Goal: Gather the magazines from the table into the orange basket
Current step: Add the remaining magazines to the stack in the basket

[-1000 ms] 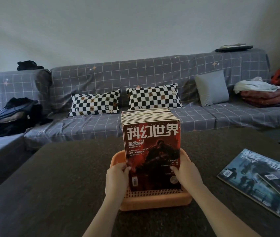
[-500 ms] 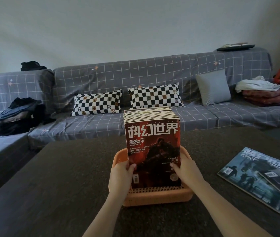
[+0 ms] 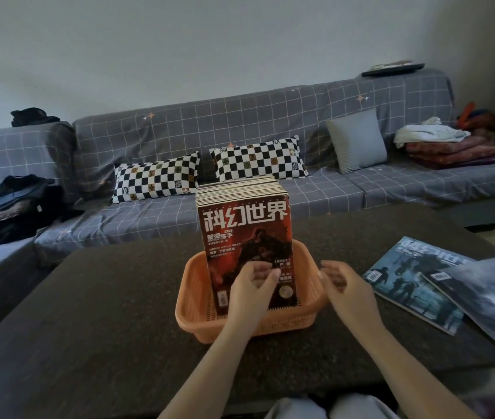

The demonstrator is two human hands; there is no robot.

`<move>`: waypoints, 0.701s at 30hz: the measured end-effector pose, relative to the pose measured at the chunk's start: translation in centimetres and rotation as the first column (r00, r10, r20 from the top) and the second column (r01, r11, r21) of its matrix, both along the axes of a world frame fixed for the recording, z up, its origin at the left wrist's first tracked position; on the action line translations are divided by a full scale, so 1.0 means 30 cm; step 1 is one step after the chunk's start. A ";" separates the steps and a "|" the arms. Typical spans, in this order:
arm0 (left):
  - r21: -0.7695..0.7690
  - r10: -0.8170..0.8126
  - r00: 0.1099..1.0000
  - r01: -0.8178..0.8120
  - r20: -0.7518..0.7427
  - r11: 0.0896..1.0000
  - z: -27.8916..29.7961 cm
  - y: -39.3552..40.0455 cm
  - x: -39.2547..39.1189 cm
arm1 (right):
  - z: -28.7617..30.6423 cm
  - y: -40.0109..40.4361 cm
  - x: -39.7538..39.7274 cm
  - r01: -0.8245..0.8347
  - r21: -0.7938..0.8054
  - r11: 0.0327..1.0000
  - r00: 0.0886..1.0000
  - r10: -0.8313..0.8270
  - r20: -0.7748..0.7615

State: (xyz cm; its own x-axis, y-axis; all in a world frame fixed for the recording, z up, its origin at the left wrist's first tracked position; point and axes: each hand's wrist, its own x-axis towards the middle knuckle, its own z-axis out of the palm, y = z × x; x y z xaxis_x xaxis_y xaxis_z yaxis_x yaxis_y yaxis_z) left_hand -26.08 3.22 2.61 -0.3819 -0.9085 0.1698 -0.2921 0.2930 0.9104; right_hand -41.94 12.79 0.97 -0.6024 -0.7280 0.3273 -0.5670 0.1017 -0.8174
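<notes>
A thick stack of magazines (image 3: 244,225) with a red front cover stands upright in the orange basket (image 3: 193,300) at the middle of the dark table (image 3: 89,322). My left hand (image 3: 250,290) hovers in front of the red cover, fingers loosely curled and holding nothing. My right hand (image 3: 344,287) is off the stack, to the right of the basket's rim, fingers apart and empty. Two more magazines lie flat on the table's right side: a blue-covered one (image 3: 412,279) and a grey one (image 3: 491,300) overlapping it.
A grey checked sofa (image 3: 270,128) runs behind the table with two chequered pillows (image 3: 155,176), a grey cushion (image 3: 356,140), a black bag (image 3: 13,204) at left and folded blankets (image 3: 452,146) at right. My knees (image 3: 325,408) show below the table's near edge.
Both hands have let go of the stack's sides. The right hand has moved right, away from the basket; the left has shifted in front of the cover. The stack stays upright in the basket.
</notes>
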 end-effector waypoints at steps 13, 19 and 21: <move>0.098 -0.419 0.906 0.413 0.054 0.905 -0.144 0.258 -0.662 | -0.174 0.448 -0.440 0.488 0.121 0.865 0.873 -0.479 -0.094; -0.045 -0.492 0.814 0.530 0.308 0.847 -0.244 0.310 -0.943 | -0.277 0.575 -0.571 0.670 0.235 0.704 0.742 -0.639 -0.202; -0.074 -0.494 0.780 0.559 0.385 0.826 -0.269 0.308 -1.018 | -0.304 0.590 -0.603 0.693 0.262 0.672 0.719 -0.672 -0.179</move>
State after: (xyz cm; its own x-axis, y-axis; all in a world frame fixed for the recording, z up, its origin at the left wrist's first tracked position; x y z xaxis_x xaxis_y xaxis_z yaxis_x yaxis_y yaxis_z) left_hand -56.60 12.47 -5.48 -0.8538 -0.5150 0.0763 -0.3200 0.6347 0.7033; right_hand -60.02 30.49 -8.15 -0.9557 -0.1866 0.2278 -0.2918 0.7047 -0.6467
